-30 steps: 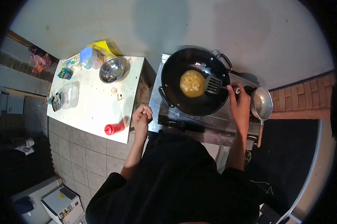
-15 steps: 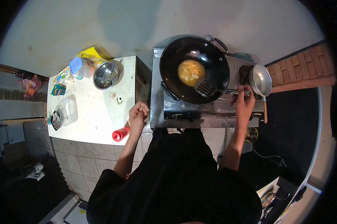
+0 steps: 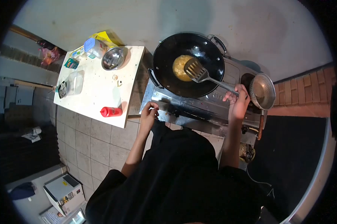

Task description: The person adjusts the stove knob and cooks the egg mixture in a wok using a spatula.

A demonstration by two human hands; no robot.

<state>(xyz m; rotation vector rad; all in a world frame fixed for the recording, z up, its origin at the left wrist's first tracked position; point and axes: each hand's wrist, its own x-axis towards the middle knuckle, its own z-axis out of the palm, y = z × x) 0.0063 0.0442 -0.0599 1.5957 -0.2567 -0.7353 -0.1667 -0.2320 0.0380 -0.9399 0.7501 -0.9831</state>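
My right hand (image 3: 238, 102) is closed around the handle end of a metal slotted spatula (image 3: 196, 71). The slotted head is over the yellowish food (image 3: 180, 67) and covers its right part; whether it touches the food I cannot tell. Around them is a large black wok (image 3: 168, 81) on the stove, with a little shine of oil on its inner wall. My left hand (image 3: 149, 112) hovers by the stove's front left corner, fingers loosely bent and somewhat apart. Nothing shows in it.
A hammered metal saucepan (image 3: 263, 89) with a wooden handle stands right of the wok on the steel stove (image 3: 209, 110). On the white table (image 3: 97, 93) at left are a steel bowl (image 3: 112, 58), a red squeeze bottle (image 3: 111, 111), a clear container (image 3: 76, 82) and several packages.
The spatula has been lifted and turned, its head now higher and farther left across the food. My left hand has moved right. The view has rotated and shifted.
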